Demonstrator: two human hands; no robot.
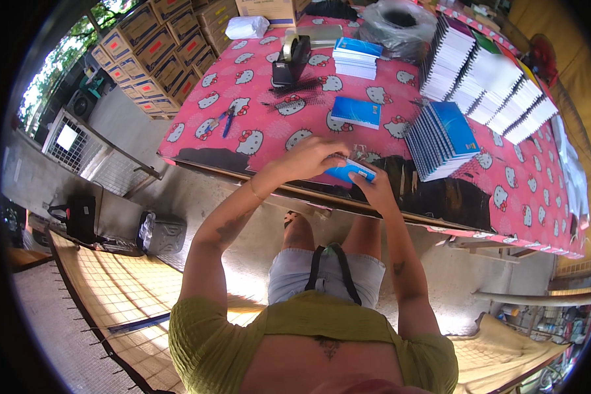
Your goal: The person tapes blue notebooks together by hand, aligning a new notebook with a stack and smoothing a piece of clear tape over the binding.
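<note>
The left hand (318, 157) and right hand (372, 189) meet near the middle of the frame, both at a blue notebook (349, 172) held up at the near edge of the table with the pink cloth (194, 141). The right hand pinches its right end, thumb lying across the cover and the other fingers behind it. The left hand's fingers are bent and close together over the upper left end; whether its thumb presses from beneath I cannot tell.

The step in hand looks like 2-handed handling or squaring of the notebook. The next move, I judge, calls for a steady right grip while the left fingers work along the far edge, before anything is set down.

The notebook's long axis runs roughly left to right across the frame, dipping a little toward the right. Its blue cover appears to face up toward the viewer, with a pale label near the right end. Because the fingers hide much of it, it may be 1 book or several together.

Just above it in the frame lies a low blue pile (356, 113); to the right leans a row of spiral notebooks (442, 140), and at upper centre sits a tape dispenser (290, 62).
</note>
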